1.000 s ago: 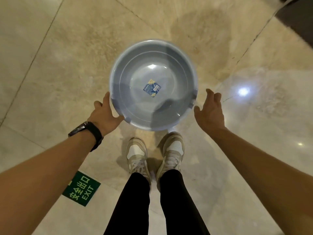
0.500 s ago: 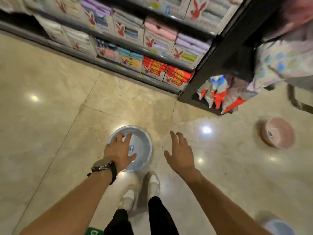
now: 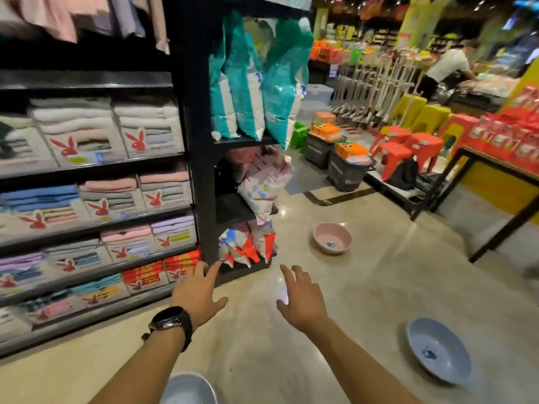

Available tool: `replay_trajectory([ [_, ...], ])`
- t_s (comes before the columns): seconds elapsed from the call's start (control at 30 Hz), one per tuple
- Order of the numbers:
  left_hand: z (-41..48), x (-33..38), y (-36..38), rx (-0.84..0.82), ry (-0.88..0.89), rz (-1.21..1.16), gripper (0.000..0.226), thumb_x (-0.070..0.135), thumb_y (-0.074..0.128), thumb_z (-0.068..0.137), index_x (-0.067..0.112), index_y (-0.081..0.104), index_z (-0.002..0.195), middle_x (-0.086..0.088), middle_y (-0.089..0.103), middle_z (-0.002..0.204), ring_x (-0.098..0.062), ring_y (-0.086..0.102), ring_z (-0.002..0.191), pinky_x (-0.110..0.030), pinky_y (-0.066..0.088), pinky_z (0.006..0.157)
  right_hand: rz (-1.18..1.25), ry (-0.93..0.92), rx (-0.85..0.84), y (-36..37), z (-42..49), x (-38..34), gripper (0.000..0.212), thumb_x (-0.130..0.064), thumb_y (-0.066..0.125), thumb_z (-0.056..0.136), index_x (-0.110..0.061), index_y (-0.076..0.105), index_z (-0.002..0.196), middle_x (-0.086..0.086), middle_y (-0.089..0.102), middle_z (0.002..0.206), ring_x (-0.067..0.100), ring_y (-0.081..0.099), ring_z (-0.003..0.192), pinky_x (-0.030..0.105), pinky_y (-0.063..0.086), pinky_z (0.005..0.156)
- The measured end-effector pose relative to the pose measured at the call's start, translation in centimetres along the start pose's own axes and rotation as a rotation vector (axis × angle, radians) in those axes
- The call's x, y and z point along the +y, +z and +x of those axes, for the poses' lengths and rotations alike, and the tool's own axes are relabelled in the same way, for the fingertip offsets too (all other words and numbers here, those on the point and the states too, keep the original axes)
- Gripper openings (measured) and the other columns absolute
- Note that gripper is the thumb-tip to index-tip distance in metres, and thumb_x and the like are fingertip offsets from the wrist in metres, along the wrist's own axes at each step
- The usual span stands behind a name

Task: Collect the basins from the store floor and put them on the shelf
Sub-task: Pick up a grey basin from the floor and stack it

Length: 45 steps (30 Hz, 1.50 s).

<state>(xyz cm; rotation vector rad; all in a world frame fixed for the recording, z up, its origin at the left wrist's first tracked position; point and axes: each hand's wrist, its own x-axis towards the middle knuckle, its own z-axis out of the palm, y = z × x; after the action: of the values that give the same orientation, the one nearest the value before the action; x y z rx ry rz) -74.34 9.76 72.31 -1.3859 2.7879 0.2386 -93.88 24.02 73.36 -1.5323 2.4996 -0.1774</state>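
Observation:
Three basins lie on the glossy beige floor. A pink basin (image 3: 332, 238) sits ahead near the end of the black shelf unit (image 3: 195, 158). At the right is a blue-grey basin (image 3: 437, 349) with a sticker inside. Another grey basin (image 3: 188, 388) shows at the bottom edge, partly hidden under my left forearm. My left hand (image 3: 198, 293), with a black watch on the wrist, and my right hand (image 3: 302, 298) are held out in front with fingers spread, holding nothing and touching no basin.
The shelves at the left carry folded towels in boxes (image 3: 96, 199). Bagged goods (image 3: 256, 83) hang on the shelf end. Red stools (image 3: 408, 147), black baskets (image 3: 347, 167) and a black-framed table (image 3: 501, 182) stand at the right. A person (image 3: 443, 71) works in the far aisle.
The view has lifted from the floor to the aisle. The grey basin between my hands has dropped to the bottom edge, and both hands have come away from it, open.

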Motion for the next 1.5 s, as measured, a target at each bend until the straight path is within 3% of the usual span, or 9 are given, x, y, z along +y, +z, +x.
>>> replay_trajectory([
  [0.43, -2.2, 25.3, -0.7, -0.029, 0.549, 0.100, 0.085, 0.061, 0.053, 0.088, 0.029, 0.014, 0.156, -0.006, 0.030, 0.153, -0.027, 0.038, 0.136, -0.041, 0.045, 0.101, 0.074, 0.517, 0.122, -5.5, -17.7, 20.8, 0.076, -0.038, 0.056, 0.092, -0.022, 0.015, 0.154, 0.009, 0.019, 0.158, 0.030, 0.038, 0.135, 0.041, 0.044, 0.100],
  [0.6, -4.4, 34.6, 0.8, -0.068, 0.637, 0.093, 0.083, 0.060, 0.053, 0.089, 0.029, 0.015, 0.156, -0.005, 0.030, 0.152, -0.026, 0.039, 0.134, -0.039, 0.046, 0.097, 0.093, 0.681, 0.141, -6.4, -24.8, 28.8, 0.070, -0.043, 0.054, 0.093, -0.019, 0.024, 0.151, 0.008, 0.027, 0.156, 0.026, 0.036, 0.137, 0.038, 0.041, 0.102],
  [0.83, -7.0, 45.0, 1.6, -0.100, 0.678, 0.098, 0.083, 0.059, 0.054, 0.090, 0.029, 0.014, 0.156, -0.004, 0.031, 0.152, -0.024, 0.040, 0.134, -0.038, 0.046, 0.098, 0.094, 0.805, 0.138, -8.8, -31.4, 38.3, 0.074, -0.040, 0.056, 0.091, -0.023, 0.019, 0.153, 0.007, 0.028, 0.151, 0.028, 0.034, 0.136, 0.041, 0.039, 0.101],
  [1.17, -6.4, 56.3, 4.1, -0.138, 0.795, 0.209, 0.083, 0.058, 0.053, 0.090, 0.029, 0.014, 0.156, -0.004, 0.034, 0.147, -0.026, 0.042, 0.129, -0.038, 0.045, 0.093, 0.190, 0.894, 0.143, -7.3, -34.2, 47.9, 0.070, -0.042, 0.053, 0.092, -0.026, 0.019, 0.151, 0.007, 0.033, 0.145, 0.027, 0.039, 0.129, 0.038, 0.039, 0.093],
  [1.37, -1.8, 63.8, 9.2, -0.240, 0.875, 0.260, 0.082, 0.058, 0.052, 0.091, 0.029, 0.013, 0.157, -0.004, 0.034, 0.150, -0.026, 0.040, 0.133, -0.040, 0.045, 0.097, 0.236, 0.962, 0.108, -5.9, -31.5, 53.4, 0.072, -0.040, 0.052, 0.093, -0.024, 0.016, 0.153, 0.008, 0.026, 0.151, 0.028, 0.034, 0.134, 0.041, 0.037, 0.100],
  [1.5, 2.5, 70.2, 11.8, -0.257, 0.938, 0.207, 0.080, 0.058, 0.053, 0.090, 0.029, 0.018, 0.155, -0.003, 0.038, 0.146, -0.024, 0.044, 0.128, -0.037, 0.045, 0.091, 0.249, 1.056, 0.047, -6.1, -29.6, 58.8, 0.077, -0.046, 0.052, 0.093, -0.023, 0.012, 0.154, 0.008, 0.019, 0.156, 0.028, 0.029, 0.139, 0.042, 0.035, 0.106],
])
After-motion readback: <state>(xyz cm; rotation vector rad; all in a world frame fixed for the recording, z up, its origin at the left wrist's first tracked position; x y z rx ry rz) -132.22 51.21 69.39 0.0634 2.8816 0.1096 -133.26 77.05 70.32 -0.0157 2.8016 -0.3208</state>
